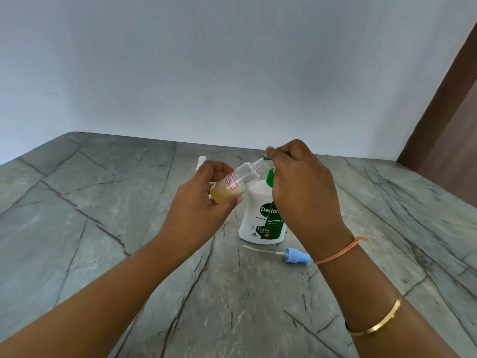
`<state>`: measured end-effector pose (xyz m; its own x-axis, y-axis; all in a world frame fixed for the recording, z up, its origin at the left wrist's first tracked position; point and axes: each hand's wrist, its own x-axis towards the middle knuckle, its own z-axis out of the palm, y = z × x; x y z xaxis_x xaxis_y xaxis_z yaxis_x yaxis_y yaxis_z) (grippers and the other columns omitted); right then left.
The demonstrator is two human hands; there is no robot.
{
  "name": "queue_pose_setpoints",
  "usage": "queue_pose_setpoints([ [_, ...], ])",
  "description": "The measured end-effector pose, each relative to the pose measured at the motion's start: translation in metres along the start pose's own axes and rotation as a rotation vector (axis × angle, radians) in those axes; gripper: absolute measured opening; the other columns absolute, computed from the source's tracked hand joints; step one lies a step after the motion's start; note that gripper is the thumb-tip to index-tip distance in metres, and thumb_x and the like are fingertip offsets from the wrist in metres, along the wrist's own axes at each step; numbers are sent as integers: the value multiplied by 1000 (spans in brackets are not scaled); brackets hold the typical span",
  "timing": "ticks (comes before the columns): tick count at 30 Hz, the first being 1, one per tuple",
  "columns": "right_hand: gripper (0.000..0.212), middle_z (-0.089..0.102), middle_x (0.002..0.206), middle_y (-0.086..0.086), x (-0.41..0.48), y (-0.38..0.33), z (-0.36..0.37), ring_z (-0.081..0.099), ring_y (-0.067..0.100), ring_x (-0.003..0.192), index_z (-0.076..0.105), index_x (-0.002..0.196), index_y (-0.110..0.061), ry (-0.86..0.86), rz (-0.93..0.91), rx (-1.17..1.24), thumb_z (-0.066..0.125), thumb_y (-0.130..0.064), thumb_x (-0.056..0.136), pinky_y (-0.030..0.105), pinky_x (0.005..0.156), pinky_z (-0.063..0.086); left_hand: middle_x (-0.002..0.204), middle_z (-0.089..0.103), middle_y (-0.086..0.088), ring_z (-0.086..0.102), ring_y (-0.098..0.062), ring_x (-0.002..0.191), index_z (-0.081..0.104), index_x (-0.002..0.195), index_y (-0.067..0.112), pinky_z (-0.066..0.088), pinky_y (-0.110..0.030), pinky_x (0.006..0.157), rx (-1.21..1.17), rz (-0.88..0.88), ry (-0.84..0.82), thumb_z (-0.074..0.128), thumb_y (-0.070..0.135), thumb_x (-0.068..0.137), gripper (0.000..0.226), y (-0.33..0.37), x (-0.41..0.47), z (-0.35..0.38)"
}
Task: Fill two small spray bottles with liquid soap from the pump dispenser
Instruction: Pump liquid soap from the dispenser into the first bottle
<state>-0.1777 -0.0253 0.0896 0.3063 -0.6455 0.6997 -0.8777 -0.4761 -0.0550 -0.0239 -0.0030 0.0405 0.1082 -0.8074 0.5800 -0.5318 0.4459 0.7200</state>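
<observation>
My left hand (198, 200) grips a small clear spray bottle (238, 180), tilted with its open threaded neck up and to the right. Amber soap sits in its lower part, behind a red-edged label. My right hand (302, 187) is curled over the green pump head (265, 157) of the white soap dispenser (260, 215), whose nozzle meets the bottle's mouth. A blue spray cap (296, 256) with its white dip tube lies on the table in front of the dispenser. A second small white bottle (201, 161) stands behind my left hand, mostly hidden.
The grey stone-patterned table (103, 228) runs up to a pale wall at the back. A brown door or panel (449, 125) stands at the far right.
</observation>
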Motion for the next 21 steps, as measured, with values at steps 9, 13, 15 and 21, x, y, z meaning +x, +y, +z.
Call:
queue_pose_setpoints([
  [9,33,61,88,17,-5,-3,4,61,33,75,65,103,4,79,-8,54,64,13,71,34,59,51,91,51,29,53,8,81,46,100,38,39,3,57,31,-3,22,74,29,73,40,0,2,-2],
  [13,36,60,95,16,-5,-3,3,60,32,81,63,108,2,25,9,42,62,11,74,32,63,49,91,53,27,56,6,84,47,99,39,44,-3,59,9,-14,12,74,28,73,40,1,1,-1],
  [15,38,59,100,14,-4,-2,1,59,30,85,62,113,-1,9,11,26,60,8,76,31,65,47,91,53,28,55,7,84,46,97,42,43,-1,60,6,-12,10,74,27,73,40,1,0,-1],
  [21,36,58,103,11,1,0,-5,58,26,89,60,118,-4,15,0,32,58,3,83,28,69,45,92,51,28,54,6,84,46,101,36,42,2,61,19,-11,3,73,27,74,40,1,0,0],
])
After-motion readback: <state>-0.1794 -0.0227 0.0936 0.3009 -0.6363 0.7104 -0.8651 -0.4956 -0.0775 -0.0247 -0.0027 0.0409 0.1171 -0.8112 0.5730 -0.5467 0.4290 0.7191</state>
